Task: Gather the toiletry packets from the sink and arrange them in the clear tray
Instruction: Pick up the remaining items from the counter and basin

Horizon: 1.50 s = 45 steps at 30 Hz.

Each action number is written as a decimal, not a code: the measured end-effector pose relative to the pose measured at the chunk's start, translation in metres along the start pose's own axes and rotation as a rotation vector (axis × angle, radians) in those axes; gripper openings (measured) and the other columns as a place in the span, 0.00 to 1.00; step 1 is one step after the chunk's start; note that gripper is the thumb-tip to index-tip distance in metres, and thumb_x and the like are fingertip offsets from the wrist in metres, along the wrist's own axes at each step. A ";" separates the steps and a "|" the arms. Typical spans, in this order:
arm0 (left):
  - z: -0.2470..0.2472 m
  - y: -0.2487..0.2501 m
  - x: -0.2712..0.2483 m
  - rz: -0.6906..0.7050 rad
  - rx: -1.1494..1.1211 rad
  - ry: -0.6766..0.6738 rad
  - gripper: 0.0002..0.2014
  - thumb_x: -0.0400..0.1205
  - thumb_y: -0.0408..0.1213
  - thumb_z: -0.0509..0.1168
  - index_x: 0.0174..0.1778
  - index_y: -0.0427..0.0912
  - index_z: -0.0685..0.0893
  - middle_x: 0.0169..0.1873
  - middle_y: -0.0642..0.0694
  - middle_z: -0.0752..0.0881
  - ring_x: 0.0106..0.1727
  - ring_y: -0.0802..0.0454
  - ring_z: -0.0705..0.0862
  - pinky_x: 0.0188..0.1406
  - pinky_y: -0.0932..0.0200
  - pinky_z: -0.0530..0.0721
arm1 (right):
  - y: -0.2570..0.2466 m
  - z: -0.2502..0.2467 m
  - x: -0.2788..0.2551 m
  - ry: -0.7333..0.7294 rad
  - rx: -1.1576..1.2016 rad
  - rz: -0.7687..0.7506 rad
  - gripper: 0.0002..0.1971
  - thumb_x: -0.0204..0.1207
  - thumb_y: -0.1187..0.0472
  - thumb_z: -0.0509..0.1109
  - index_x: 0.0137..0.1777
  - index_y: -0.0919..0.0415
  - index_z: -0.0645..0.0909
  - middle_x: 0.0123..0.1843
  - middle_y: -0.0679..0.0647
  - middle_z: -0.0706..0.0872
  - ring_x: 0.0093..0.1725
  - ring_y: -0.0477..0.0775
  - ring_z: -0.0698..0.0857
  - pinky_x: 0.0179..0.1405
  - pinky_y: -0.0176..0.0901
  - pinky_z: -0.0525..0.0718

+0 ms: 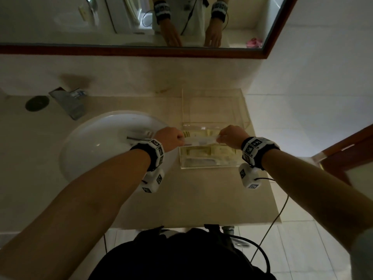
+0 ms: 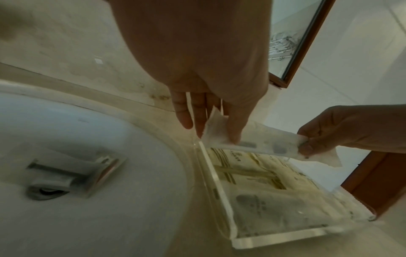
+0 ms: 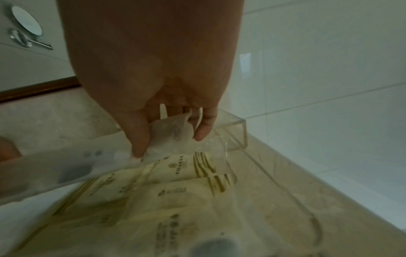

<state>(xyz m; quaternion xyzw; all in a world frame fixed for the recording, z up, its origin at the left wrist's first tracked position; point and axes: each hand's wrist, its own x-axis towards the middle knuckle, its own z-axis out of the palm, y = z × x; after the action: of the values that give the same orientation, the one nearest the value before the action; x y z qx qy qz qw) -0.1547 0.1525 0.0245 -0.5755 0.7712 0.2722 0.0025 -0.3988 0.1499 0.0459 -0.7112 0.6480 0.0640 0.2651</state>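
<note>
A long white toiletry packet (image 1: 199,140) (image 2: 261,144) (image 3: 66,172) is stretched level just above the clear tray (image 1: 210,166) (image 2: 263,239) (image 3: 237,132). My left hand (image 1: 171,138) (image 2: 215,128) pinches its left end. My right hand (image 1: 232,137) (image 2: 325,137) (image 3: 167,139) pinches its right end. Several cream packets with gold stripes (image 1: 203,152) (image 2: 252,172) (image 3: 175,182) lie flat inside the tray. The white sink (image 1: 96,150) (image 2: 66,130) is to the left; I see no packet in its bowl.
A chrome faucet (image 1: 68,104) stands behind the sink, and a drain stopper (image 2: 66,179) sits in the bowl. The tray's clear lid (image 1: 214,108) stands raised at the back. A wood-framed mirror (image 1: 141,50) hangs above. The counter edge (image 1: 201,225) runs near my body.
</note>
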 end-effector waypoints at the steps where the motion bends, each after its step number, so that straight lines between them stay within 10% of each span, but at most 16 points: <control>1: 0.001 0.005 0.003 -0.003 0.005 -0.012 0.06 0.80 0.42 0.64 0.37 0.47 0.81 0.33 0.50 0.79 0.38 0.48 0.79 0.34 0.60 0.72 | 0.006 0.000 0.000 0.007 0.001 0.005 0.13 0.78 0.56 0.66 0.54 0.63 0.86 0.55 0.61 0.87 0.53 0.62 0.85 0.48 0.47 0.81; 5: 0.008 0.019 0.012 -0.014 -0.009 -0.032 0.11 0.79 0.44 0.63 0.58 0.52 0.79 0.48 0.50 0.83 0.47 0.47 0.83 0.51 0.53 0.82 | 0.029 0.005 0.001 0.031 0.077 0.025 0.13 0.75 0.55 0.71 0.59 0.49 0.81 0.54 0.55 0.85 0.46 0.56 0.83 0.44 0.42 0.77; 18: 0.029 0.026 0.030 -0.004 0.164 -0.121 0.07 0.78 0.55 0.60 0.45 0.62 0.81 0.50 0.47 0.85 0.48 0.48 0.84 0.55 0.50 0.84 | 0.047 0.020 0.009 0.009 0.079 -0.041 0.08 0.78 0.53 0.67 0.52 0.50 0.86 0.43 0.48 0.83 0.46 0.52 0.82 0.45 0.40 0.74; 27: 0.031 0.037 0.027 0.072 0.166 -0.101 0.20 0.82 0.35 0.59 0.71 0.48 0.75 0.65 0.42 0.78 0.68 0.42 0.75 0.65 0.47 0.77 | 0.045 0.026 0.011 0.117 -0.047 -0.119 0.17 0.76 0.59 0.68 0.64 0.47 0.79 0.59 0.52 0.83 0.61 0.56 0.80 0.60 0.49 0.73; 33: 0.030 0.044 0.027 0.141 0.164 -0.161 0.18 0.81 0.35 0.58 0.68 0.49 0.75 0.56 0.43 0.82 0.52 0.45 0.81 0.51 0.52 0.79 | 0.039 0.023 0.007 0.107 -0.101 -0.131 0.17 0.78 0.64 0.60 0.59 0.47 0.83 0.55 0.51 0.87 0.60 0.56 0.81 0.65 0.52 0.68; 38: 0.026 0.049 0.026 0.142 0.144 -0.130 0.14 0.81 0.41 0.58 0.63 0.48 0.74 0.30 0.51 0.74 0.33 0.48 0.74 0.36 0.56 0.73 | 0.041 0.023 0.007 0.063 0.067 -0.072 0.19 0.76 0.66 0.57 0.55 0.47 0.85 0.51 0.55 0.88 0.50 0.56 0.83 0.48 0.41 0.77; 45: 0.031 0.048 0.026 0.118 0.126 -0.140 0.11 0.82 0.38 0.58 0.57 0.51 0.80 0.47 0.47 0.82 0.46 0.46 0.81 0.46 0.54 0.79 | 0.043 0.026 0.001 0.029 0.081 -0.045 0.19 0.77 0.67 0.57 0.57 0.48 0.84 0.47 0.52 0.83 0.43 0.53 0.79 0.43 0.40 0.73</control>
<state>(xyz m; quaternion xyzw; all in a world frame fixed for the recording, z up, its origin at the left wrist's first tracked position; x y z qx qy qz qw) -0.2161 0.1520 0.0099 -0.5072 0.8172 0.2626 0.0765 -0.4337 0.1600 0.0110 -0.7151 0.6377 0.0216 0.2857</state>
